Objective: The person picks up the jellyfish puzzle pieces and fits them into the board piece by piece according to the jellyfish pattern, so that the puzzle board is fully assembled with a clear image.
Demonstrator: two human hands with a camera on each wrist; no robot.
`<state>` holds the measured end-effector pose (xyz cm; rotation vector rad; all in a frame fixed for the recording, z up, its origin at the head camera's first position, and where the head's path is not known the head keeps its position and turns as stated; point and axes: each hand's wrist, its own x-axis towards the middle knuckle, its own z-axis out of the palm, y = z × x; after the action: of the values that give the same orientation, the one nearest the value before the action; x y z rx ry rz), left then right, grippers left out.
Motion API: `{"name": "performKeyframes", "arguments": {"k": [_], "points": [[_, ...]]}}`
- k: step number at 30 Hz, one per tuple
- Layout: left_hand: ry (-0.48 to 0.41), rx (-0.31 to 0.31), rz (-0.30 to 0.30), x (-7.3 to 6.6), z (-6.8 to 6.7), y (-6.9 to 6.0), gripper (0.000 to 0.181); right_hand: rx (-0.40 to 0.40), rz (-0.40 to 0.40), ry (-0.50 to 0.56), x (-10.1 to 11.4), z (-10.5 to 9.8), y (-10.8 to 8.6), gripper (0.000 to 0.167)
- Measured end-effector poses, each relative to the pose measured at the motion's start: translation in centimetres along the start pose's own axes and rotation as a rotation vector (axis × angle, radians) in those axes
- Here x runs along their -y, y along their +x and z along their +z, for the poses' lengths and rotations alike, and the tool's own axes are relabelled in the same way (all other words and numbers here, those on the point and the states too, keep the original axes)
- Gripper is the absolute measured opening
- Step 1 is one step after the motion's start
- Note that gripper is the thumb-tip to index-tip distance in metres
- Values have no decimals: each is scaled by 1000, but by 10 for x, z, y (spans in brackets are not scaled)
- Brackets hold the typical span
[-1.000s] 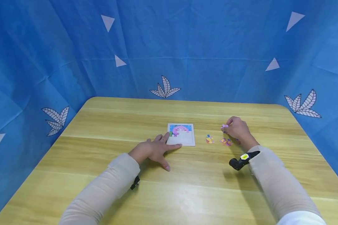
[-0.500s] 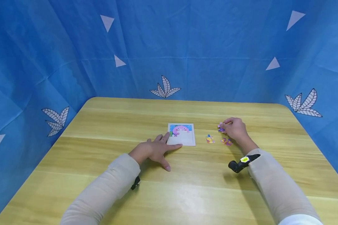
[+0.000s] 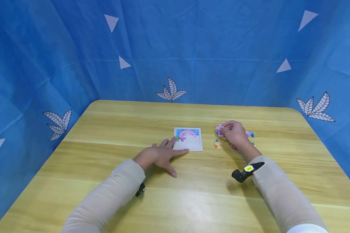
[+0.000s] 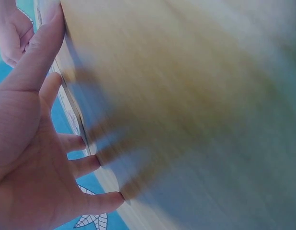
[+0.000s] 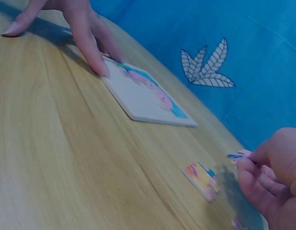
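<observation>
My right hand (image 3: 235, 134) pinches a pink-and-blue puzzle piece (image 3: 219, 128) right of the part-filled tray (image 3: 194, 145), and with my left hand (image 3: 162, 156) spread wide at the tray's edge, I'd best press there and hold the piece lightly, level.

Right hand (image 3: 234, 133) and piece (image 3: 219, 128) shifted left — (nearer the tray (image 3: 195, 145)).

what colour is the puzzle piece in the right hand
Pink and blue; the head view shows the puzzle piece best.
</observation>
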<state>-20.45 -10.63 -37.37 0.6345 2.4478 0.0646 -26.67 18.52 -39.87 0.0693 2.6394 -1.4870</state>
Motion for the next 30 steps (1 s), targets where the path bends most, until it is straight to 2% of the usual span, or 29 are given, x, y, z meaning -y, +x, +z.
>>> {"name": "performKeyframes", "arguments": {"k": [6,14,24,30], "points": [[11,-1,-5,0,-3,0,96,19,-14,10,7,9,0,27],[9,3,-8,-1,-3,0,96,87,-12,99,12,23,-2,26],[15,11,-18,-1,-4,2,94,168,-10,200,28,54,-3,23],[31,13,-7,-2,-2,2,95,195,-14,157,37,71,-4,23]]}}
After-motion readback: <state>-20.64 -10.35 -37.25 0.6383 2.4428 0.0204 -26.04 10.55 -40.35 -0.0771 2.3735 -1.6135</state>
